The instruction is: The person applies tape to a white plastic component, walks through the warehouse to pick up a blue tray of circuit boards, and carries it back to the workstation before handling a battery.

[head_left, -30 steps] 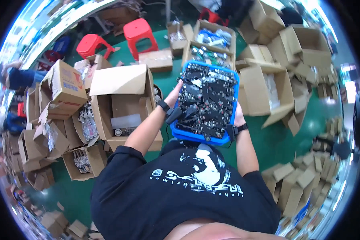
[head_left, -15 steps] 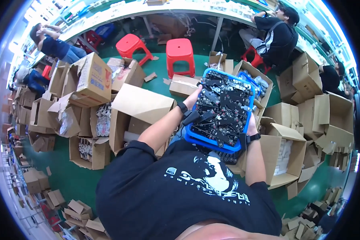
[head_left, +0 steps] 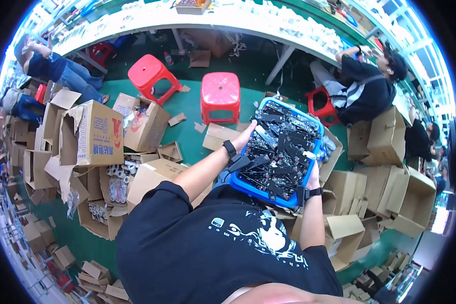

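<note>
While hands (head_left: pixel 244 137) (head_left: pixel 314 176) grip the blue tray (head_left: pixel 257 193), black parts (head_left: pixel 283 147) fill it.

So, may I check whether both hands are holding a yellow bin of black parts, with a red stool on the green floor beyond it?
Not quite: the bin is blue, not yellow, as the head view shows. The left hand and right hand do hold it, with black parts inside, and a red stool stands on the green floor beyond.
</note>
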The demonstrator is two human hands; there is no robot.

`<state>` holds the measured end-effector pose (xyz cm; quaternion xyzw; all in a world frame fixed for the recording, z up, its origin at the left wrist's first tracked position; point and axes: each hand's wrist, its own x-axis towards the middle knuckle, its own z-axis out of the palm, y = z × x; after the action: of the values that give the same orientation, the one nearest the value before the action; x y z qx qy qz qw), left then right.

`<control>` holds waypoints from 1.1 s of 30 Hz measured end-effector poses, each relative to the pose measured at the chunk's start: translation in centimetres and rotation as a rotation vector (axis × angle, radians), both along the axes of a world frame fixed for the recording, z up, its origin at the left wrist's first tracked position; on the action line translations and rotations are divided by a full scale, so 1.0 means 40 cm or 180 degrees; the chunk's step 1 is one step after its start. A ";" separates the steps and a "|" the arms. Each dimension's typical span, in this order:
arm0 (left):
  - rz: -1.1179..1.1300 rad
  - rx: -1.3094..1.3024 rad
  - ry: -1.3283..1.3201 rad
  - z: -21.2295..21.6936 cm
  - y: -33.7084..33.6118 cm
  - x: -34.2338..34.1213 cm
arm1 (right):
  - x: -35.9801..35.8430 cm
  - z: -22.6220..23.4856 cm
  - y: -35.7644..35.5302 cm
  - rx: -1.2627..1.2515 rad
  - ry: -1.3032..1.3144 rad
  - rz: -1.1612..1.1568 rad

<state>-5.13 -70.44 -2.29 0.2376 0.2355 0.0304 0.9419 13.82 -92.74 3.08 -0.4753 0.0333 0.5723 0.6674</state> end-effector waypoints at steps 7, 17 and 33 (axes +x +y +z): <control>0.0548 0.0236 -0.0073 0.100 0.167 0.005 | 0.100 0.011 0.232 0.0022 -0.0042 0.0222; 0.1392 0.0529 0.0096 0.097 0.213 -0.144 | 0.079 0.034 0.443 0.0249 0.0062 0.1411; 0.2327 0.0420 0.0105 0.086 0.525 -0.470 | -0.201 0.023 1.003 0.0221 0.0150 0.2448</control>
<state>-23.94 -49.43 1.13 0.1985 0.3174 0.3762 0.8475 5.78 -52.61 4.00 -0.4169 -0.1515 0.7924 0.4187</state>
